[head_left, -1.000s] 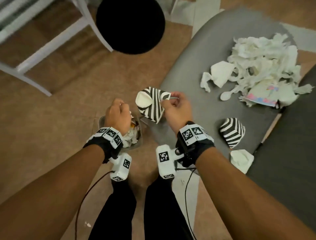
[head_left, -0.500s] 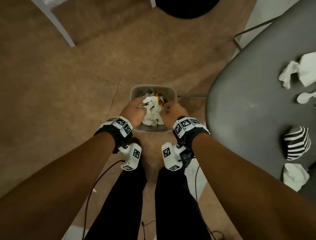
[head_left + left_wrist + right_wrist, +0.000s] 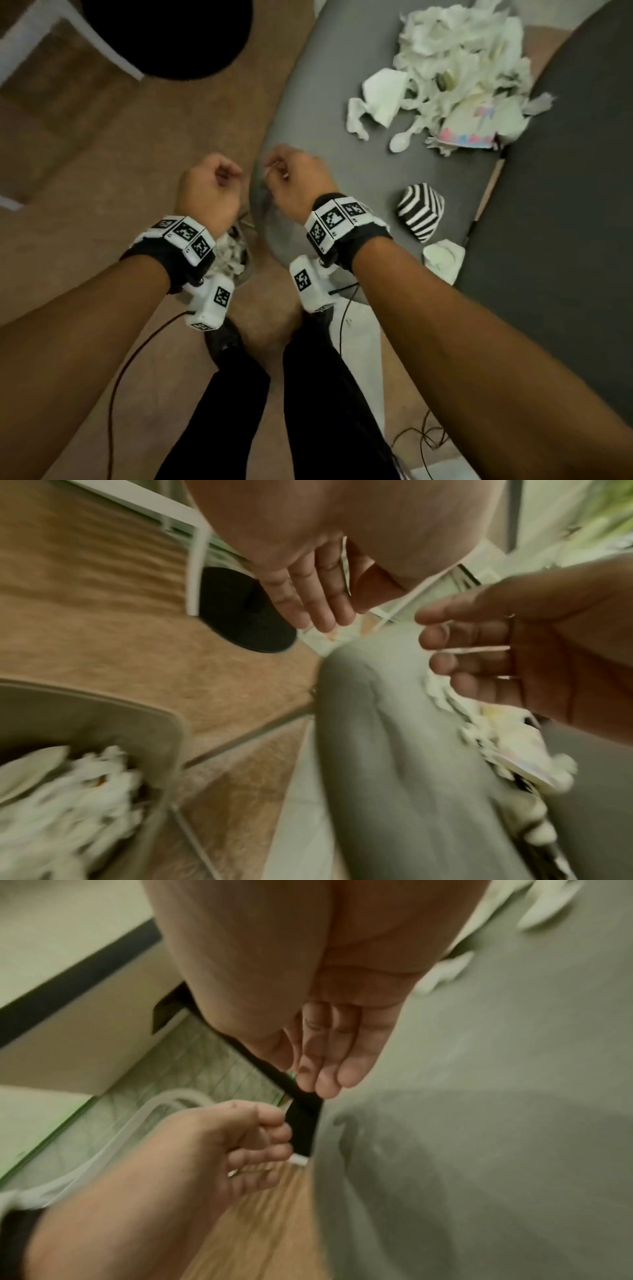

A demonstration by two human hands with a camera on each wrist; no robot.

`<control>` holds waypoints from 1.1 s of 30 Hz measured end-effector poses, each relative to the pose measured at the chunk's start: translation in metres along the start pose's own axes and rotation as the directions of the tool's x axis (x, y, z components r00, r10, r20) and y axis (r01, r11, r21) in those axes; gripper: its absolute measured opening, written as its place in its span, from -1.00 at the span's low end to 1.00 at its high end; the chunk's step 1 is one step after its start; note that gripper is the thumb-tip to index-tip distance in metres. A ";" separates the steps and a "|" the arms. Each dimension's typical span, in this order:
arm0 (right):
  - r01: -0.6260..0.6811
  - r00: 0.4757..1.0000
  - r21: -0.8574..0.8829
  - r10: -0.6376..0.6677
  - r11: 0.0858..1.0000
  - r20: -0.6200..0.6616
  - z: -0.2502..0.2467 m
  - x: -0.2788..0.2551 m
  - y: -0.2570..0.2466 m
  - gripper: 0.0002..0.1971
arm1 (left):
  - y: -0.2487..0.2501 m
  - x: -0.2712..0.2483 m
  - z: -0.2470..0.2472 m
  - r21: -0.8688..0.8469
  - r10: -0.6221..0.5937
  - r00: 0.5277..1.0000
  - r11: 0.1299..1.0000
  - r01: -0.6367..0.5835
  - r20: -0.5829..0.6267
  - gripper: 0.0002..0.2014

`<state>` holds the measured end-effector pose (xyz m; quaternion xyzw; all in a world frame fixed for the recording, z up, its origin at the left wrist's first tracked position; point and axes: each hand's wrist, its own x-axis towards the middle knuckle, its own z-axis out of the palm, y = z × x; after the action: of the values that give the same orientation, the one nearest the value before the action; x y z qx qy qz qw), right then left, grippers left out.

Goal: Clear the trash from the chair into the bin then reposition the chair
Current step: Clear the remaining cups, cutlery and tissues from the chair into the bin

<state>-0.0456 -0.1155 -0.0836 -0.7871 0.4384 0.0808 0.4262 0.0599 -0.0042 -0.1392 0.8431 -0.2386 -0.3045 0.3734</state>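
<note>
Both hands hang empty above the floor, between the bin and the chair. The left hand [image 3: 209, 192] sits over the far edge of the bin [image 3: 150, 723], its fingers loosely curled with nothing in them; the right hand [image 3: 298, 181] is just beside it over the near-left edge of the grey chair seat [image 3: 325, 102], fingers relaxed and holding nothing. The bin stands on the brown floor just left of the chair and holds crumpled white paper [image 3: 229, 253].

Most of the trash is on the seat — a big heap of torn white paper [image 3: 459, 65] at the far right, a white plastic spoon [image 3: 400, 140] at its near edge, a black-and-white striped cup [image 3: 421, 210] lying nearer, and a crumpled white piece [image 3: 443, 258] at the near edge.
</note>
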 end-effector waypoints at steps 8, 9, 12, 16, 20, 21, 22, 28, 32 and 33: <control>-0.546 0.807 -0.054 0.507 0.836 -0.304 -0.109 -0.051 0.147 -0.59 | 0.113 -0.023 0.134 0.162 0.366 0.814 0.863 -0.478 0.450 -0.68; -0.596 0.778 -0.036 0.565 0.802 -0.275 -0.110 -0.057 0.161 -0.51 | 0.122 -0.028 0.149 0.203 0.396 0.761 0.805 -0.557 0.514 -0.62; -0.687 0.716 0.002 0.677 0.727 -0.169 -0.100 -0.063 0.194 -0.39 | 0.142 -0.035 0.180 0.305 0.408 0.629 0.619 -0.723 0.662 -0.45; -0.708 0.695 0.062 0.710 0.703 -0.112 -0.088 -0.058 0.210 -0.24 | 0.147 -0.027 0.205 0.368 0.328 0.541 0.463 -0.806 0.774 -0.24; -0.665 0.739 0.033 0.663 0.746 -0.120 -0.090 -0.058 0.218 -0.32 | 0.139 -0.024 0.217 0.414 0.269 0.510 0.342 -0.843 0.817 -0.18; -0.653 0.752 0.002 0.648 0.758 -0.121 -0.092 -0.059 0.220 -0.37 | 0.140 -0.025 0.219 0.414 0.283 0.518 0.355 -0.839 0.807 -0.23; -0.644 0.761 -0.027 0.637 0.764 -0.125 -0.095 -0.059 0.221 -0.41 | 0.140 -0.025 0.220 0.406 0.305 0.524 0.373 -0.834 0.795 -0.30; -0.578 0.807 -0.060 0.558 0.814 -0.193 -0.108 -0.056 0.208 -0.47 | 0.131 -0.025 0.216 0.326 0.332 0.601 0.603 -0.728 0.727 -0.50; -0.480 0.849 -0.007 0.462 0.877 -0.257 -0.107 -0.056 0.179 -0.51 | 0.124 -0.027 0.185 0.285 0.330 0.762 0.786 -0.549 0.557 -0.69; -0.449 0.856 0.015 0.435 0.893 -0.279 -0.105 -0.055 0.167 -0.51 | 0.121 -0.027 0.171 0.273 0.325 0.805 0.821 -0.501 0.496 -0.75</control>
<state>-0.2315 -0.2008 -0.0907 -0.6794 0.6600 0.0773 0.3112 -0.0986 -0.1436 -0.1284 0.7377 -0.5518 -0.3373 0.1939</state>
